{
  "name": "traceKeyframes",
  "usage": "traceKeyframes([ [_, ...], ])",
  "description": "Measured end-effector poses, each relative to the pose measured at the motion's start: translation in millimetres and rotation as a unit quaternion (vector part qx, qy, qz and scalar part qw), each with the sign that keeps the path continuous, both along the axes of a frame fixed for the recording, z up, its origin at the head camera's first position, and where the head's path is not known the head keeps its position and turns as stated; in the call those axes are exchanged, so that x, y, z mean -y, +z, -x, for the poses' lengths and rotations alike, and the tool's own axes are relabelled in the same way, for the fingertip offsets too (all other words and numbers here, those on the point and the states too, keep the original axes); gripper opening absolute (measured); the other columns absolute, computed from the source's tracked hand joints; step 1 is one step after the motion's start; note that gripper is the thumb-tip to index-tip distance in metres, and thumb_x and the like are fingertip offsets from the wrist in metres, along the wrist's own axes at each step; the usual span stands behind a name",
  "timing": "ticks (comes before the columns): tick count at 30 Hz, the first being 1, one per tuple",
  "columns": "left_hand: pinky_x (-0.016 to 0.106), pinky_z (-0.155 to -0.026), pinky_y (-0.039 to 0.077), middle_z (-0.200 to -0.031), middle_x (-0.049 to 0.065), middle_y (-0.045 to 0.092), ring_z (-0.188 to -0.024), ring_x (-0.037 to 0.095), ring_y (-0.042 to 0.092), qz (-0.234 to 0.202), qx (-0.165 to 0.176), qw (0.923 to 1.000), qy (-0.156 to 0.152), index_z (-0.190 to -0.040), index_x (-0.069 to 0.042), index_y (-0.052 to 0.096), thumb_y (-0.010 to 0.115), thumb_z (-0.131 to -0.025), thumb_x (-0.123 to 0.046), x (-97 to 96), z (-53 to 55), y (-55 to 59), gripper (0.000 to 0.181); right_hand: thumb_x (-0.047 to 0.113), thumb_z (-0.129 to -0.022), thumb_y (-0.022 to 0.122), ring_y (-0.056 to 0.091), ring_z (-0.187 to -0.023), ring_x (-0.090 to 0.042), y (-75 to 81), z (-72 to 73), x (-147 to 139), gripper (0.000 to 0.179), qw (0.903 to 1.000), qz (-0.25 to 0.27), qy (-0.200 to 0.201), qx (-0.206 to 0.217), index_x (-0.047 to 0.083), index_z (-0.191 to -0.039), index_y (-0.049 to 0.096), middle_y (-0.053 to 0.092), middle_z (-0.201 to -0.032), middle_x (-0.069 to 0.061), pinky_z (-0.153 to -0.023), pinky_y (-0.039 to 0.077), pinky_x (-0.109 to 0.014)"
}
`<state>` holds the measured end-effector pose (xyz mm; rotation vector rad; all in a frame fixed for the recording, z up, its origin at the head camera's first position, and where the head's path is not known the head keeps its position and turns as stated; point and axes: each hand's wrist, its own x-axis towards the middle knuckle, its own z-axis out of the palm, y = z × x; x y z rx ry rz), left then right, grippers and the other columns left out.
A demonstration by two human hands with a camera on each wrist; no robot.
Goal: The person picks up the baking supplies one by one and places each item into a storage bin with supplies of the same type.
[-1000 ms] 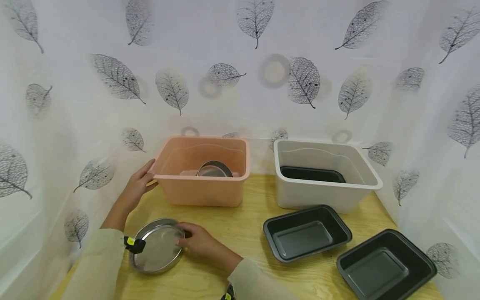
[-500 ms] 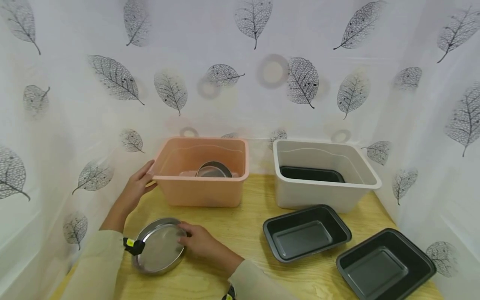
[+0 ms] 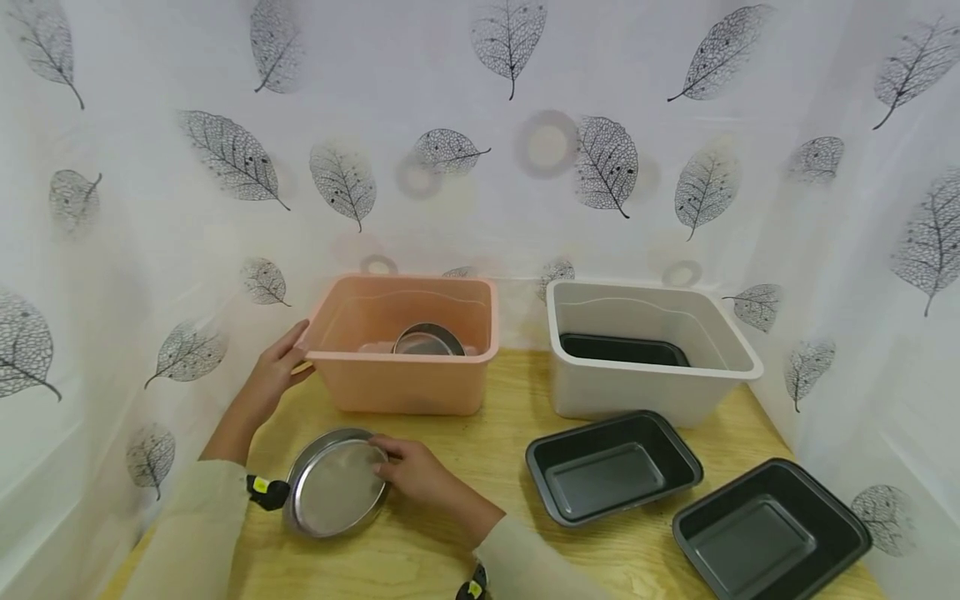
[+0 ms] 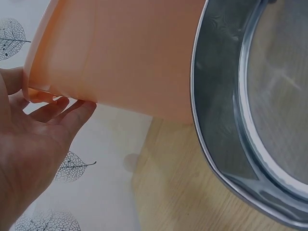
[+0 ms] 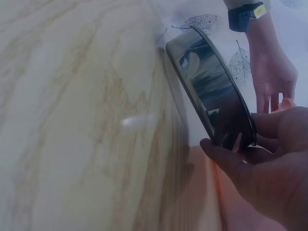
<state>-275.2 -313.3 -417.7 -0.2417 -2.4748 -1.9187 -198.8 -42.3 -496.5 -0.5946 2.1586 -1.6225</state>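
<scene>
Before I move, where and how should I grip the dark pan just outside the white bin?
Likely the left rim of the dark pan, pinched from the left: the lip flares outward there, while the white bin stands close behind and another dark pan on the right.

A white tub (image 3: pixel 633 393) stands upright at the back right of a pale yellow, wood-grained desk (image 3: pixel 513 450), with a dark pan (image 3: pixel 618 350) lying low inside it. Just in front is a dark grey rectangular baking pan (image 3: pixel 611 471), set at an angle; whether its far corner touches the tub cannot be told. Near it, farther right and closer to the viewer, lies a second such pan (image 3: pixel 765 533), cut off by the lower edge. A whitish sheet (image 3: pixel 465 50) printed with black skeleton leaves (image 3: pixel 607 162) and faint grey rings (image 3: pixel 547 144) surrounds the back and both sides.
</scene>
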Motion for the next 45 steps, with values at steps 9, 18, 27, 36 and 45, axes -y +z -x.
traceKeyframes([
  [9, 0.032, -0.106, 0.045, -0.167, 0.024, 0.009, -0.146, 0.049, 0.026, 0.005, -0.001, 1.0000, 0.002, -0.163, -0.011, 0.007, 0.034, -0.111, -0.029, -1.2, 0.3, 1.6, 0.061, 0.013, -0.098, 0.065, 0.048, -0.140, -0.028, 12.0, 7.9, -16.6, 0.045, 0.9995, -0.015, -0.011, -0.025, 0.013, -0.143, 0.059, 0.052, -0.151, -0.006, -0.104, 0.053, -0.033],
  [18, 0.037, -0.107, 0.044, -0.167, 0.024, 0.007, -0.146, 0.049, 0.026, 0.014, 0.004, 0.9999, 0.003, -0.163, -0.011, 0.006, 0.034, -0.111, -0.028, -2.0, 0.4, 2.7, 0.061, 0.009, -0.097, 0.065, 0.042, -0.144, -0.029, 31.3, 9.9, -36.9, 0.048, 0.9995, 0.031, -0.002, 0.004, 0.013, -0.144, 0.058, 0.050, -0.153, -0.007, -0.098, 0.055, -0.032],
  [27, 0.031, -0.106, 0.045, -0.167, 0.024, 0.005, -0.146, 0.048, 0.025, 0.006, 0.008, 0.9999, 0.000, -0.163, -0.013, 0.006, 0.033, -0.111, -0.028, -3.5, 0.0, 2.0, 0.060, 0.007, -0.098, 0.063, 0.047, -0.138, -0.036, 53.6, 15.6, -58.7, 0.048, 0.9971, 0.075, 0.015, 0.003, 0.007, -0.146, 0.054, 0.048, -0.154, -0.013, -0.095, 0.057, -0.030],
  [36, 0.032, -0.106, 0.046, -0.167, 0.024, 0.006, -0.141, 0.037, 0.034, 0.006, 0.007, 0.9999, 0.008, -0.163, -0.014, 0.008, 0.033, -0.111, -0.026, -2.9, 0.4, -0.2, 0.059, 0.011, -0.099, 0.064, 0.055, -0.132, -0.034, 79.3, 23.1, -70.6, 0.051, 0.9967, 0.078, 0.021, -0.004, 0.010, -0.149, 0.051, 0.049, -0.153, -0.013, -0.093, 0.059, -0.032],
  [45, 0.027, -0.105, 0.047, -0.166, 0.026, 0.010, -0.119, 0.000, 0.046, 0.023, 0.005, 0.9997, 0.006, -0.163, -0.013, 0.008, 0.034, -0.111, -0.030, -0.5, -3.0, 1.4, 0.061, 0.009, -0.099, 0.064, 0.047, -0.140, -0.029, 103.0, 30.9, -78.6, 0.053, 0.9960, 0.078, 0.028, -0.035, 0.010, -0.150, 0.050, 0.050, -0.153, -0.013, -0.099, 0.056, -0.032],
])
